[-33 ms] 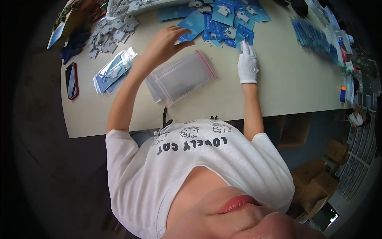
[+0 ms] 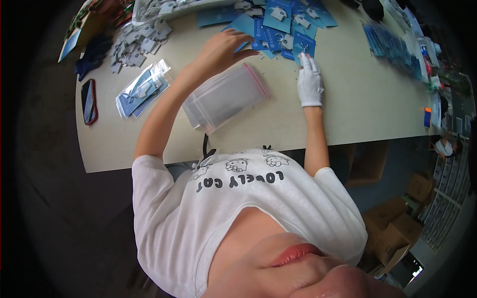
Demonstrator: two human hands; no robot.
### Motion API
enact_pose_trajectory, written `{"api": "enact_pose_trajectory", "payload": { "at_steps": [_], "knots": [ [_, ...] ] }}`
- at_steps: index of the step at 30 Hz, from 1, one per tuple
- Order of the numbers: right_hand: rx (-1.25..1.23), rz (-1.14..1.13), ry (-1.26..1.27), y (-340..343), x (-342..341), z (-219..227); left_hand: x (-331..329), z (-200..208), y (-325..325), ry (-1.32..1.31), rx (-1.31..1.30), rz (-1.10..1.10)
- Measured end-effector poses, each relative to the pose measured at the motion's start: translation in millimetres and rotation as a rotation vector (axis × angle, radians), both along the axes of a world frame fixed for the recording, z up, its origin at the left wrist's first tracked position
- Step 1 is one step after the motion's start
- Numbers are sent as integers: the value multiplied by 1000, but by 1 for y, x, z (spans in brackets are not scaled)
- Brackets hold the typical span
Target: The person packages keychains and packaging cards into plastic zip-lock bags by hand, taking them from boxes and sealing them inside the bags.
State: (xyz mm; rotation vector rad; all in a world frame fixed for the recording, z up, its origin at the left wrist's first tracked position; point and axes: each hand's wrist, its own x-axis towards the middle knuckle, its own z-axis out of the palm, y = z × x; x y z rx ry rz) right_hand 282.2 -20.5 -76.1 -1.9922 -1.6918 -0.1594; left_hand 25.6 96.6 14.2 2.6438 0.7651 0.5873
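**Q.** What did the figure show of the two hands?

**A.** The bare left hand (image 2: 221,49) lay with fingers spread and flat at the near edge of the heap of blue cards (image 2: 278,22). Its grip was open and it held nothing. The gloved right hand (image 2: 310,82) rested on the tabletop (image 2: 357,107), its fingertips touching one blue card with a keyring (image 2: 303,43). Whether that grip had closed on the card could not be told, since the glove hid the fingertips.

**Q.** Where did the other items lie?

**A.** The stack of clear zip bags (image 2: 226,97) lay between the forearms, near both hands and touching neither. The filled bags (image 2: 141,89) and a phone (image 2: 88,102) lay well to the left, below a pile of grey pieces (image 2: 134,42).

**Q.** What could have gone wrong from this position?

**A.** Probably three things. The cards overlapped, so a gloved fingertip could have lifted two at once or caught a neighbour's ring and dragged it. The glove would have dulled touch, so a thin card could have slipped from a light pinch. The left forearm crossed just above the loose bag stack, and a sweep back could have fanned the bags towards the tabletop's near edge.
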Motion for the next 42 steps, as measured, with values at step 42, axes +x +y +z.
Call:
{"api": "enact_pose_trajectory", "payload": {
  "at_steps": [42],
  "knots": [
    [228, -29, 1423, -35, -23, 24, -41, -62, -81, -75, -13, 302]
  ]
}}
